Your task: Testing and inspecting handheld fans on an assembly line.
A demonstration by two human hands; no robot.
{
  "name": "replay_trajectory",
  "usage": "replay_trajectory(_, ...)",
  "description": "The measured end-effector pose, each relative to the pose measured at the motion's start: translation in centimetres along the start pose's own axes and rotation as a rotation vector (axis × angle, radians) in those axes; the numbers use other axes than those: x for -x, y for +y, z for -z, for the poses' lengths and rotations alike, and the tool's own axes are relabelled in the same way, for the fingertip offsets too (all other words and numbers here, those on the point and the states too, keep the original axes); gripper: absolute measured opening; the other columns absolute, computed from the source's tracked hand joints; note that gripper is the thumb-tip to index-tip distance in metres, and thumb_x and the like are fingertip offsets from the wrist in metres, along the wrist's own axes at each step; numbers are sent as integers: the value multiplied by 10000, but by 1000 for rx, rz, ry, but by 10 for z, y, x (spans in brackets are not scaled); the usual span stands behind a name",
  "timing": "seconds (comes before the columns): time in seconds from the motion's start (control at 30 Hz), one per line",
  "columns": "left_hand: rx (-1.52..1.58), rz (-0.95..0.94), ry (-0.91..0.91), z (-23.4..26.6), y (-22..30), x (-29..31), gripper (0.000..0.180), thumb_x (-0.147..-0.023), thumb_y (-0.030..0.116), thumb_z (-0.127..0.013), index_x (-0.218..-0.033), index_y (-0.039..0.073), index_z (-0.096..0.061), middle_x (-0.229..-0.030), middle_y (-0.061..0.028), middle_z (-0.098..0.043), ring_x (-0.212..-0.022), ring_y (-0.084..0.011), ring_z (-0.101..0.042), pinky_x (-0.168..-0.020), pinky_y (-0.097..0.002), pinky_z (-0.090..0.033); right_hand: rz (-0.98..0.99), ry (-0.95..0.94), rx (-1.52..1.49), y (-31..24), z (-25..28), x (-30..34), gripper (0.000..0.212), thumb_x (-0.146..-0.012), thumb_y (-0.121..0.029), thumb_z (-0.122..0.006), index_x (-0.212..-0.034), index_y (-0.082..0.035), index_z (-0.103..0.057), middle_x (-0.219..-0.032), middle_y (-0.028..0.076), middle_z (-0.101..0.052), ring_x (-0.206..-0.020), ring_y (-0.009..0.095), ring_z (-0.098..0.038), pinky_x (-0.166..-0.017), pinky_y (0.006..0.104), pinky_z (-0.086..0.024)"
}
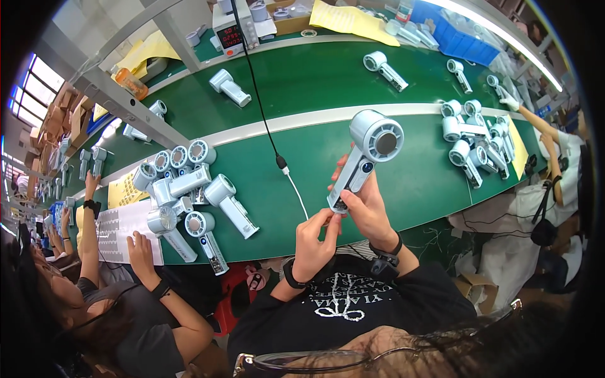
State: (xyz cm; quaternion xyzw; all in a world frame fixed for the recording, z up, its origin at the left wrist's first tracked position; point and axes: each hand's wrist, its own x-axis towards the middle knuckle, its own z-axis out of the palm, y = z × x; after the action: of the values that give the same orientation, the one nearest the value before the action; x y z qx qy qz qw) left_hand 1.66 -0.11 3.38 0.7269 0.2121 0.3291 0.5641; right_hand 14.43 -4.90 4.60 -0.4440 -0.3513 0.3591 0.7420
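Observation:
My right hand [368,211] grips the handle of a pale blue-grey handheld fan [372,142], holding it upright over the green belt [409,183] with its round head on top. My left hand [313,242] pinches at the bottom end of the handle, where a white cable [296,192] ends. That cable hangs from a black lead [258,94] coming down from above. Both wrists wear black bands.
Several identical fans lie in a heap at the left [183,186] and another at the right [476,138], with single ones further back. A power supply with a red display [232,30] stands at the back. A co-worker's hand [137,244] rests on a paper sheet at the left; a gloved hand [509,101] reaches in at the right.

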Motion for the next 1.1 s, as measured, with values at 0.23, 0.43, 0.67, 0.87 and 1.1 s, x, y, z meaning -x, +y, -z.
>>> replay_trajectory(0.23,37,56,-9,2,3,4,62,-894,-12,-568,-905,-48,-618,-714,-101,-648,-627,-164,-640,-582,-270,-482,-35,11,-27,-3,-5,4,739,-845,47,-493,-1474,-54,-118,-1282,92,-391,-1103,182,-479,-955,347,-453)
replay_trajectory(0.43,32,44,-20,2,2,3,62,-895,-1,-573,-896,-46,-616,-723,-98,-659,-630,-166,-643,-586,-272,-483,-31,11,-19,-3,-4,4,739,-845,40,-501,-1475,-51,-125,-1282,91,-393,-1098,182,-481,-952,346,-454)
replay_trajectory(0.67,35,-4,-28,5,-2,3,74,-890,-3,-584,-908,-58,-630,-729,-87,-671,-585,-125,-612,-541,-239,-467,-36,12,-48,-4,-6,4,730,-846,13,-509,-1473,-48,-141,-1271,90,-403,-1091,180,-483,-947,346,-455)
replay_trajectory(0.87,9,26,-52,8,2,1,52,-867,-2,-617,-864,-53,-624,-723,-102,-678,-583,-149,-641,-537,-254,-484,-51,11,-190,-2,-6,4,577,-864,11,-513,-1379,-42,-260,-1271,95,-410,-1097,172,-488,-947,338,-458)
replay_trajectory(1.1,31,53,-60,12,-6,2,75,-874,0,-620,-875,-64,-660,-722,-96,-684,-565,-123,-624,-515,-231,-475,6,98,-239,-11,7,-21,548,-842,8,-512,-1345,-33,-299,-1213,88,-452,-1057,181,-514,-927,347,-469)
